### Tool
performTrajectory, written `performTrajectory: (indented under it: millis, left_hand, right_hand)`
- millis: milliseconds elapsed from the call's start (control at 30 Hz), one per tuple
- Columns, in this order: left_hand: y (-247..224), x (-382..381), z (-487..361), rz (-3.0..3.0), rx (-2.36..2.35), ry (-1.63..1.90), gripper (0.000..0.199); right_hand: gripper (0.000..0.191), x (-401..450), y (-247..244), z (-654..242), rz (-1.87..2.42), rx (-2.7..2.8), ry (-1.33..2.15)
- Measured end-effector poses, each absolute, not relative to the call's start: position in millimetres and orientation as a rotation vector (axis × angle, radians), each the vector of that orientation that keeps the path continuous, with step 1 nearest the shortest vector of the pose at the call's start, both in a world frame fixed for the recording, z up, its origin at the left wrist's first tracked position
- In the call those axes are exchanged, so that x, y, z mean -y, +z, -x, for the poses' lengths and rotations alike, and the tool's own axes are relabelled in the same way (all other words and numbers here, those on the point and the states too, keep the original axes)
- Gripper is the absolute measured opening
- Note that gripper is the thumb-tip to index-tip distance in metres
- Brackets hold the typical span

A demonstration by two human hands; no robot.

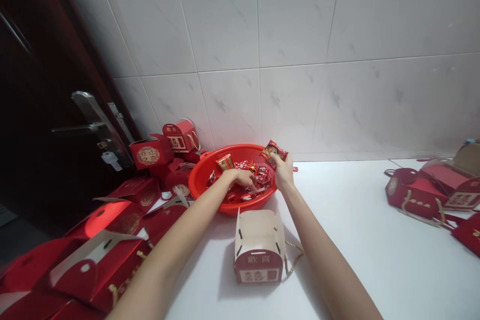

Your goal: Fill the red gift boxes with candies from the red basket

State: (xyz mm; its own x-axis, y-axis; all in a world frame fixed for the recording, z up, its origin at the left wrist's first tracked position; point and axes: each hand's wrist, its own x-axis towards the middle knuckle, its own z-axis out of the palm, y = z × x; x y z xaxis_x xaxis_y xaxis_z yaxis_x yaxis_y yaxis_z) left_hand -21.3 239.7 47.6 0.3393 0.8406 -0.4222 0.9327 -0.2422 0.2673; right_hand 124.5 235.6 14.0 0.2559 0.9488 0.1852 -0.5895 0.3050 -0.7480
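A round red plastic basket (197,180) holds many small wrapped sweets (262,175). My left hand (243,178) reaches down among them, its fingertips partly hidden by the wrappers, so its grip cannot be made out. At the basket's right rim my right hand (284,167) pinches a red printed packet (273,151). Between my forearms, in front of the basket, stands an open-topped gift box (259,260) with a pale inside, a red printed front and a twisted cord at its right side.
Many red gift boxes (101,265) are heaped along the left, beside a dark door (41,85) with a metal handle. More boxes (416,195) lie on the white table (345,210) at the right. A tiled wall (292,105) rises behind.
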Motion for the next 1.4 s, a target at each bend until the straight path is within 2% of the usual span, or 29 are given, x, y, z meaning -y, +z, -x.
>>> performTrajectory:
  millis: [167, 367, 667, 900, 1033, 1133, 1267, 1333, 1400]
  left_hand:
    - [45.0, -237.8, 21.1, -2.076, -1.539, -0.369, 0.054]
    - [36.0, -234.9, 13.5, -2.144, -1.535, -0.296, 0.034]
    - [43.5, -247.8, 46.4, -2.153, -1.889, 0.168, 0.037]
    - [46.9, -248.5, 53.2, -2.078, -1.904, 0.46, 0.02]
    - [48.1, -250.4, 53.3, -2.06, -1.96, 0.572, 0.023]
    - [48.4, -250.3, 56.6, -2.061, -2.048, 0.569, 0.031]
    - [51.6, -244.4, 53.0, -2.141, -2.054, 0.493, 0.055]
    - [52.8, -240.6, 45.5, -2.216, -1.936, 0.415, 0.05]
    - [51.9, -237.4, 36.7, -2.251, -1.798, 0.278, 0.03]
  right_hand:
    - [0.021, -235.1, 12.8, -123.6, 0.629, 0.749, 1.101]
    - [0.017, -232.0, 14.5, -123.2, 0.676, 0.781, 1.071]
    - [0.017, -230.7, 13.4, -121.8, 0.686, 0.827, 1.018]
    - [0.018, -232.3, 11.3, -122.4, 0.703, 0.863, 0.998]
    - [0.018, -231.6, 11.9, -123.2, 0.722, 0.881, 0.985]
    - [0.019, -231.1, 11.9, -123.5, 0.732, 0.897, 0.978]
    - [0.02, -231.2, 10.3, -123.6, 0.734, 0.917, 0.965]
    - [0.02, -231.6, 9.1, -123.6, 0.734, 0.921, 0.956]
    - [0.019, -232.1, 8.1, -123.6, 0.733, 0.925, 0.95]
